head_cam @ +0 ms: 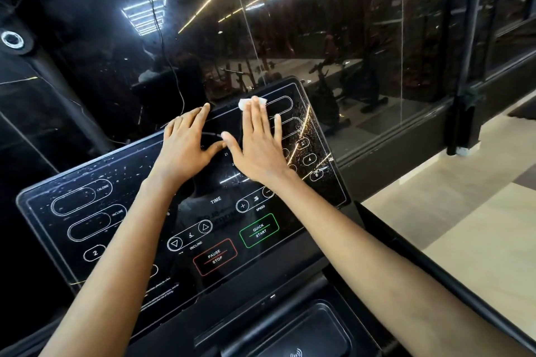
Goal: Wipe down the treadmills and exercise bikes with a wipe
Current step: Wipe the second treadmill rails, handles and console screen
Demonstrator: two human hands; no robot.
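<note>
A black, glossy treadmill console [116,211] fills the middle and lower left of the frame, tilted so that its right end sits higher in the picture. Its touch panel carries white outlined ovals, number keys, INCLINE and SPEED arrows, a green QUICK START button [259,230] and a red PAUSE STOP button [215,256]. Small droplets or specks dot the panel at its left end and right edge. Both hands lie flat on the upper middle of the panel. The left hand [185,139] rests with fingers straight and close together, thumb angled out toward the other hand. The right hand [258,148], just beside it, has its fingers straight and slightly spread, and its fingertips press a small white wipe [246,103] against the console near the top edge. Below the panel, at the bottom centre, sits a recessed black tray [304,333]. Behind the console a dark glass wall [290,23] spans the upper frame, showing strip lights, square ceiling lights and an exercise bike [327,90]; whether the bike is a reflection I cannot tell. A black frame post [470,66] stands at the upper right, and a pale wooden floor [464,211] covers the right side.
</note>
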